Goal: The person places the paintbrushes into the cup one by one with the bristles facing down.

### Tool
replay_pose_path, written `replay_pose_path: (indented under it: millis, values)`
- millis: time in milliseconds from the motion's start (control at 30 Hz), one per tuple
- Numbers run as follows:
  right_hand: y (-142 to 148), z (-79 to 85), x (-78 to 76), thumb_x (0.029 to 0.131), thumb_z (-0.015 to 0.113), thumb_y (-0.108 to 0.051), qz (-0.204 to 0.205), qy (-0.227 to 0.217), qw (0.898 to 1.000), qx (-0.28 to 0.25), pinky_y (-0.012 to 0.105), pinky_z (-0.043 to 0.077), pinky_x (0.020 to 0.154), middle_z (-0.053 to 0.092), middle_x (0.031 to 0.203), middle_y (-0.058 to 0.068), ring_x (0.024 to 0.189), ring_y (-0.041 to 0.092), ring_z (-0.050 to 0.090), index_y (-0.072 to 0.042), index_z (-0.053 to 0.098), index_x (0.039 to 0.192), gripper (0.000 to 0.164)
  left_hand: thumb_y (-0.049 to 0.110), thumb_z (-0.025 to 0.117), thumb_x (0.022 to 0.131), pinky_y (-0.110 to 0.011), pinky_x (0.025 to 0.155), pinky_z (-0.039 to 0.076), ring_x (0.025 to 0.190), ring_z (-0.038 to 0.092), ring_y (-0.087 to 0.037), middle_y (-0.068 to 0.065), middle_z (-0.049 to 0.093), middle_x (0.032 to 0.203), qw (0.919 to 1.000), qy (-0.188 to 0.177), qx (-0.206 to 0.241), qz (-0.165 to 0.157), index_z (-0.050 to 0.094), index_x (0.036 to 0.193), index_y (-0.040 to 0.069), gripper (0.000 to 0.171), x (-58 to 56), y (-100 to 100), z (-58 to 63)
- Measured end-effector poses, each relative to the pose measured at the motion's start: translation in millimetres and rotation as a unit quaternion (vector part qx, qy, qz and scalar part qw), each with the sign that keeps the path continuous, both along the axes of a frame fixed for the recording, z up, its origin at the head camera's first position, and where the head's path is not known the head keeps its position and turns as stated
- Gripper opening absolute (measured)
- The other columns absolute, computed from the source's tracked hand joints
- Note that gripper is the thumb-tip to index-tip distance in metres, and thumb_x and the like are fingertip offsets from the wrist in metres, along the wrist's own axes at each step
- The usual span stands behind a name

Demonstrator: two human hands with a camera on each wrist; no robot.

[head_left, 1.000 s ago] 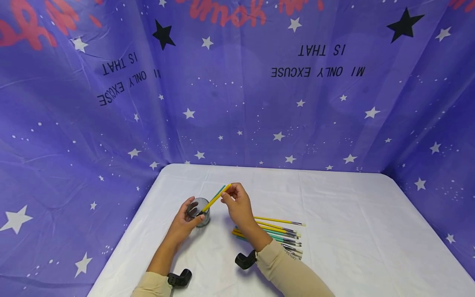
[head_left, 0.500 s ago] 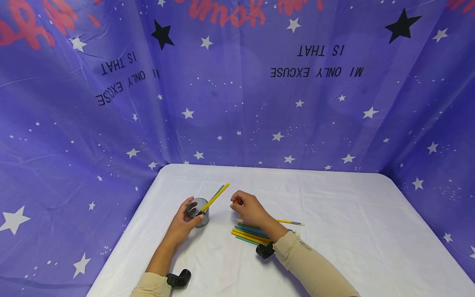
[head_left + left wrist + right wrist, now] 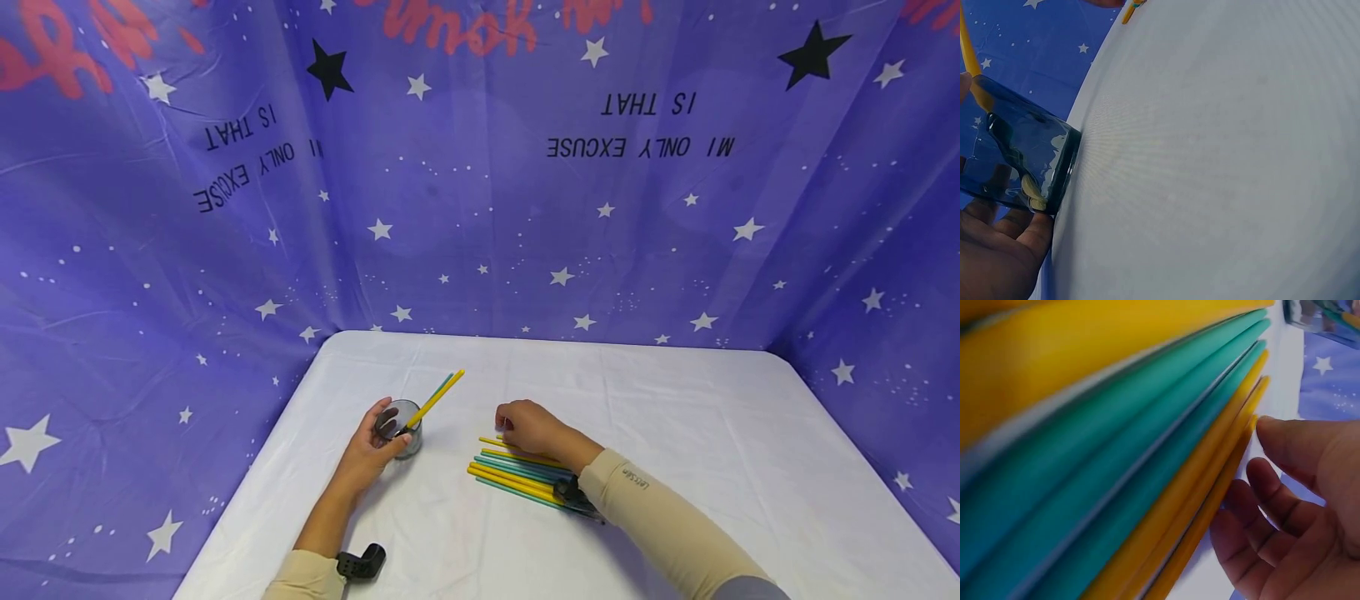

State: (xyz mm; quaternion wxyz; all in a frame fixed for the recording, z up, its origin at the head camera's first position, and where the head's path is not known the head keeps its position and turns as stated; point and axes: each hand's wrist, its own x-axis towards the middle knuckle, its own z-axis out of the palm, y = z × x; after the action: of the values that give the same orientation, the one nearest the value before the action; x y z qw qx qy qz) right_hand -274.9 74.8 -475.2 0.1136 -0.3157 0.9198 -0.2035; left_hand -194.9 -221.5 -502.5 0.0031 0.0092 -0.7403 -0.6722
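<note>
My left hand (image 3: 367,457) grips a smoked-glass tumbler (image 3: 1032,134), its base right at the white tabletop. A yellow paintbrush (image 3: 441,396) and a teal paintbrush (image 3: 447,380) lean out of the tumbler to the right, handle ends up; bristles show through the glass in the left wrist view. My right hand (image 3: 536,427) is over the far side of a row of yellow and teal paintbrushes (image 3: 510,473) on the table. In the right wrist view its thumb tip is right at the end of the outermost yellow handle (image 3: 1235,456), with the other fingers loosely bent beside it.
A white cloth covers the table (image 3: 697,467). Behind it hangs a purple curtain (image 3: 487,208) with stars and lettering. Black wrist cameras sit on both sleeves; the right one (image 3: 570,490) overlaps the bristle ends of the row in the head view.
My right hand has left the yellow paintbrush in the tumbler and moved right and down to the row of paintbrushes. The left hand and tumbler have stayed in place.
</note>
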Motion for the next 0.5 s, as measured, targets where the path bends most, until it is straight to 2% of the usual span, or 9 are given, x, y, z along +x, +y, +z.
replay_pose_path:
  millis: [167,500]
  values:
    - [1.8,-2.6,-1.3,0.092,0.063,-0.004,0.017,0.009,0.999,0.038,0.033,0.050,0.076,0.062,0.083,-0.006,0.075,0.012,0.054,-0.013,0.069,0.095,0.011,0.004,0.071,0.089,-0.044,0.112,0.030,0.142,0.033,-0.036,-0.018,0.036,0.154,1.0000,-0.004,0.006,-0.001,0.028,0.155,0.012,0.079,0.1,-0.3,0.7]
    - [1.0,-0.8,-2.4,0.092,0.064,-0.003,0.017,0.001,0.999,0.040,0.033,0.050,0.075,0.062,0.082,-0.007,0.074,0.012,0.054,-0.014,0.068,0.094,0.012,0.004,0.071,0.089,-0.048,0.113,0.028,0.142,0.033,-0.037,-0.019,0.036,0.154,1.0000,-0.001,0.003,0.001,0.028,0.154,0.009,0.078,1.4,0.2,1.1]
